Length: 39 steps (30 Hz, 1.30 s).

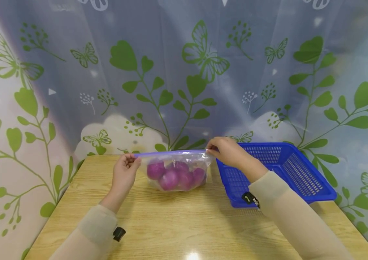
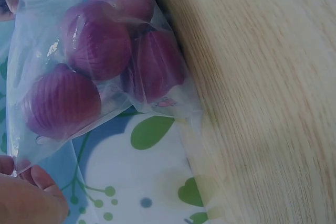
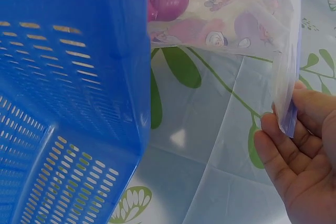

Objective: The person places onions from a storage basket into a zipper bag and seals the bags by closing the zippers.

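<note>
A clear zip bag [image 1: 177, 159] with a purple-blue top strip holds several red onions [image 1: 169, 180]. At the bag's left top corner, my left hand [image 1: 126, 169] pinches the strip between thumb and fingers. My right hand [image 1: 226, 151] pinches the opposite top corner, thumb against the fingers, as the right wrist view also shows. Stretched between the two hands, the strip runs nearly straight. In the left wrist view, onions [image 2: 96, 40] press against the plastic, and small printed figures show on the bag in the right wrist view.
A blue slotted plastic basket [image 1: 301, 159] stands at the right on the wooden table [image 1: 170, 224], close beside the bag and under my right forearm. Behind the table hangs a curtain [image 1: 170, 72] printed with green leaves and butterflies.
</note>
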Motion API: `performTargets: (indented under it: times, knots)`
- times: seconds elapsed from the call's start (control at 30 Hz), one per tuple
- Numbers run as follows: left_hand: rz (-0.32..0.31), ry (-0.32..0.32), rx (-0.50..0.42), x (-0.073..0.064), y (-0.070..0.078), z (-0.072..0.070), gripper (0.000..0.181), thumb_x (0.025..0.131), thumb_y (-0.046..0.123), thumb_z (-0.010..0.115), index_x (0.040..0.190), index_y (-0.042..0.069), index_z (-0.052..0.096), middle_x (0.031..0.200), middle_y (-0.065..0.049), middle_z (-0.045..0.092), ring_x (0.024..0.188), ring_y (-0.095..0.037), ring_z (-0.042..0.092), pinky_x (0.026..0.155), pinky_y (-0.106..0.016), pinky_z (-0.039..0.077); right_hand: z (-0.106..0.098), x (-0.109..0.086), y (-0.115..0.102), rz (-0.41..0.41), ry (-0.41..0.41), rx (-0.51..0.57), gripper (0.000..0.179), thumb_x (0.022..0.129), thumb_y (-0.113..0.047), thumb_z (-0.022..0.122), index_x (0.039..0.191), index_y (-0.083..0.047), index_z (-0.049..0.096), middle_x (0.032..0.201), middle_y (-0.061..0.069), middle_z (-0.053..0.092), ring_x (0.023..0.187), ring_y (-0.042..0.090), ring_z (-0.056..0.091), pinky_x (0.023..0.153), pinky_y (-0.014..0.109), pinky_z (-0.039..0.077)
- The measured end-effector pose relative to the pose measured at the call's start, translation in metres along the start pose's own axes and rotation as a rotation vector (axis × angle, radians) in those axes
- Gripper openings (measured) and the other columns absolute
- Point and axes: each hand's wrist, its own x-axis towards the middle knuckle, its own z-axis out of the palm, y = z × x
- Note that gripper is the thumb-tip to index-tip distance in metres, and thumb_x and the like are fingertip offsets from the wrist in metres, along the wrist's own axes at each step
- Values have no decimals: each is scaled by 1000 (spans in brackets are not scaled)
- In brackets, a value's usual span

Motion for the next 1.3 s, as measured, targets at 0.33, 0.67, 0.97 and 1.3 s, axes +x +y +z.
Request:
performTargets:
  times: [0.33, 0.67, 0.97, 1.3]
  knots:
    - [20, -89, 148, -5, -9, -7, 22, 100, 16, 63, 110, -2, 56, 100, -9, 60, 88, -14, 54, 71, -17, 49, 4, -12, -3, -7, -85, 32, 7, 99, -17, 66, 97, -12, 71, 88, -4, 65, 80, 12, 60, 75, 33, 54]
    - [114, -218, 323, -16, -6, -6, 20, 98, 18, 66, 112, 3, 63, 104, -11, 65, 90, -22, 59, 73, -27, 53, 7, -22, -10, -19, -177, 99, 10, 99, -21, 65, 98, -13, 71, 86, -7, 65, 77, 8, 59, 73, 30, 53]
    - [256, -262, 486, -29, -10, 4, 21, 95, 18, 71, 113, 6, 69, 110, -8, 67, 105, -25, 63, 93, -44, 53, 17, -28, -14, -75, -220, 91, 8, 99, -20, 66, 94, -16, 71, 80, -11, 63, 68, 5, 55, 65, 26, 50]
    - [363, -354, 567, -36, -23, 6, 38, 91, 25, 76, 122, 5, 68, 124, -13, 66, 117, -32, 61, 102, -49, 48, 31, -36, -14, -107, -238, 97, 7, 98, -20, 66, 93, -16, 70, 79, -10, 62, 64, 4, 51, 62, 25, 48]
